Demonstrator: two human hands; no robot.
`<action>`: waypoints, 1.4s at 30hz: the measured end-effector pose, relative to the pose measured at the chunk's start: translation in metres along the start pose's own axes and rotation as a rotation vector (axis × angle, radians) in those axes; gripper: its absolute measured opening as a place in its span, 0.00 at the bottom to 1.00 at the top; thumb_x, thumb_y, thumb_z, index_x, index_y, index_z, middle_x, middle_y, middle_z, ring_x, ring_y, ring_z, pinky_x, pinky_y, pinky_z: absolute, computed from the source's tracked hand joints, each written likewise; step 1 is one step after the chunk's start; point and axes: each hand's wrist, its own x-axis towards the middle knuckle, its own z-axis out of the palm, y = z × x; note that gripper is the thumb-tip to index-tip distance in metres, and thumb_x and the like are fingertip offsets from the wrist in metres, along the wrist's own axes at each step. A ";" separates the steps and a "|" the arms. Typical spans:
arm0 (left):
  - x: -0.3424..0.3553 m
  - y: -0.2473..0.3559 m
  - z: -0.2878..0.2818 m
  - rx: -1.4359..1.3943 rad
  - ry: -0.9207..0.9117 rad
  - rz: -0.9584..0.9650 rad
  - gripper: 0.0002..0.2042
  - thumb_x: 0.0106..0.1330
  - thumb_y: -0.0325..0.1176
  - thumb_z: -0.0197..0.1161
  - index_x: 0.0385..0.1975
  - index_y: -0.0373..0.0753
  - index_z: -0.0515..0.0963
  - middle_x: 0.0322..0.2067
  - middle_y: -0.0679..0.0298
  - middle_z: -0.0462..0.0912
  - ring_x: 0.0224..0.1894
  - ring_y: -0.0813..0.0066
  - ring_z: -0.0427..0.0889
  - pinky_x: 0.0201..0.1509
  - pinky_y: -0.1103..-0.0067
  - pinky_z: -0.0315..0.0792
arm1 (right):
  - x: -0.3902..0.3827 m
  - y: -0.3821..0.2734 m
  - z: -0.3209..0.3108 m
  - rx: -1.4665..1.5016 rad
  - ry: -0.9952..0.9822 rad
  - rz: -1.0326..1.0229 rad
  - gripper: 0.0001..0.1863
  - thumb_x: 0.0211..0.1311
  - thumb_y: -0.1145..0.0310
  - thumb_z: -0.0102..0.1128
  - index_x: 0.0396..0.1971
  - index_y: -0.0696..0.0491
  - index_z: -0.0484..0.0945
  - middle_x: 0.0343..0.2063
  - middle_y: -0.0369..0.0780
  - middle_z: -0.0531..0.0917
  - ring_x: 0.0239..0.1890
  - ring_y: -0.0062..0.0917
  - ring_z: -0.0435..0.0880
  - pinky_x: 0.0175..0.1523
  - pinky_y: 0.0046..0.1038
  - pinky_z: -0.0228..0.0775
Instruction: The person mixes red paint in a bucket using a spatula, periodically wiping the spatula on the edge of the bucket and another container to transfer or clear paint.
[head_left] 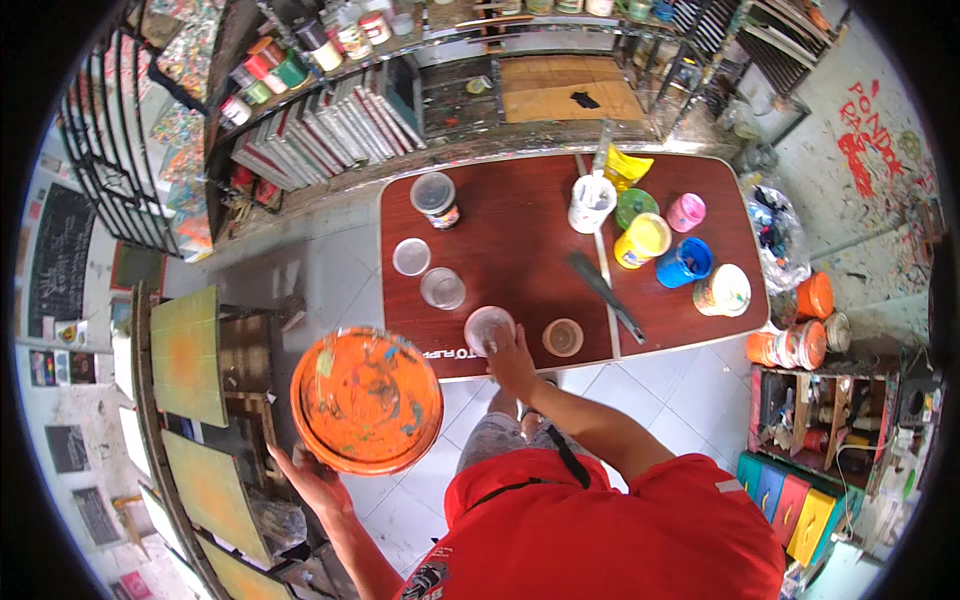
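My left hand (318, 486) holds up a round, orange, paint-smeared lidded tub (368, 405) to the left of the table; most of its fingers are hidden beneath it. My right hand (512, 362) is closed at the rim of a clear plastic tub (486, 322) by the table's near edge. Just right of it stands a small tub with a pale rim (563, 338). Two clear round lids or tubs, one nearer (442, 288) and one farther (411, 257), lie to the left. Beyond them is a stack of clear containers (434, 195).
On the dark red table (520, 230) are a black spatula-like tool (605, 295), a white tub (592, 205), and yellow (643, 241), blue (685, 263), pink (687, 212) and cream (722, 291) paint containers. Racked panels (205, 480) stand left; shelves (825, 415) stand right.
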 end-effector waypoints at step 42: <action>0.041 -0.265 0.122 0.147 -0.524 -0.314 0.21 0.79 0.49 0.45 0.32 0.40 0.77 0.24 0.75 0.73 0.25 0.85 0.67 0.30 0.84 0.61 | 0.063 0.160 -0.118 0.437 0.170 0.422 0.28 0.60 0.76 0.58 0.62 0.58 0.69 0.58 0.53 0.72 0.64 0.48 0.69 0.67 0.45 0.65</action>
